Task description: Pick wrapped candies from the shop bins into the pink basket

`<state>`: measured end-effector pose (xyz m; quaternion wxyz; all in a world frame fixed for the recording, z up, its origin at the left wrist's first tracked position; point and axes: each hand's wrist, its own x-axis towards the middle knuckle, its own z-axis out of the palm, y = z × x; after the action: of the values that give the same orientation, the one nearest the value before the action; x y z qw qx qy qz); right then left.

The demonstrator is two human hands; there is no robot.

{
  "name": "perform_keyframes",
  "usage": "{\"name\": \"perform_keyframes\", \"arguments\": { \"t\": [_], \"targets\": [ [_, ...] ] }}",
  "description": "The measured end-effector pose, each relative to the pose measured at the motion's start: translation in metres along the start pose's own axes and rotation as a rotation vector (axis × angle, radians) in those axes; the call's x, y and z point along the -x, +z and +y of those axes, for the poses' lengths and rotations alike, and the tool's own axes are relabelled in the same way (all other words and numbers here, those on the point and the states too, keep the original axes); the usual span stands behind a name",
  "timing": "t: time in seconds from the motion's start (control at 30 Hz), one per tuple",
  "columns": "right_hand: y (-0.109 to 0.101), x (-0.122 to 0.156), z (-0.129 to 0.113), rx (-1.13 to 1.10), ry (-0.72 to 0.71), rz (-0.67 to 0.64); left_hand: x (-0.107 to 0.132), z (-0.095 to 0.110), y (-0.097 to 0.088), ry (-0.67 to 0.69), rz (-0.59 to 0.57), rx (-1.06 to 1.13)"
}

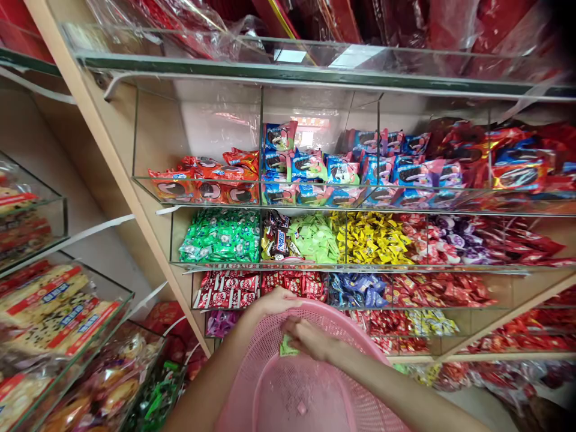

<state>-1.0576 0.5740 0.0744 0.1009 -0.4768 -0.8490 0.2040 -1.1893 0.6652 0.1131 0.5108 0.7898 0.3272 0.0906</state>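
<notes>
A pink plastic basket (364, 327) with perforated sides is tilted toward me below the shelves. My left hand (279, 301) grips its far rim at the upper left. Inside the basket, my right hand (308, 337) is closed with fingers pointing left, and a light green wrapped candy (288, 347) shows just under the fingertips. On the basket's floor lies a small pale pinkish piece (301, 408), too small to name. Straight ahead, a glass bin holds similar light green candies (314, 237) beside some Snickers bars (279, 240).
Green packets (220, 236) and yellow candies (377, 238) fill neighbouring bins. Above are blue cookie packs (310, 167) and red cookie packs (207, 180) behind a glass front. Red packets (229, 290) sit just beyond the rim. A wooden divider (112, 159) slants at left, near bagged snacks (58, 306).
</notes>
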Motion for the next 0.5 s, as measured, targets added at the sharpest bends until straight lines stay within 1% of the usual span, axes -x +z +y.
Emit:
{"name": "perform_keyframes", "arguments": {
  "t": [0.1,0.2,0.27,0.4,0.47,0.5],
  "targets": [
    [0.002,0.006,-0.002,0.066,-0.014,0.023,-0.001,-0.002,0.002,-0.011,-0.002,-0.015],
    [0.006,0.012,-0.007,0.110,0.029,-0.007,-0.004,-0.003,0.004,-0.021,-0.013,-0.037],
    [0.010,0.014,-0.008,0.181,0.059,-0.033,-0.006,-0.003,0.006,-0.035,-0.016,-0.041],
    [0.020,0.013,-0.007,0.301,0.075,-0.048,-0.011,-0.003,0.010,-0.032,-0.001,-0.052],
    [0.020,0.012,-0.008,0.324,0.077,-0.039,-0.013,-0.004,0.010,-0.035,0.001,-0.049],
    [0.016,0.012,-0.010,0.328,0.074,-0.031,-0.014,-0.004,0.011,-0.039,0.001,-0.045]
  ]
}}
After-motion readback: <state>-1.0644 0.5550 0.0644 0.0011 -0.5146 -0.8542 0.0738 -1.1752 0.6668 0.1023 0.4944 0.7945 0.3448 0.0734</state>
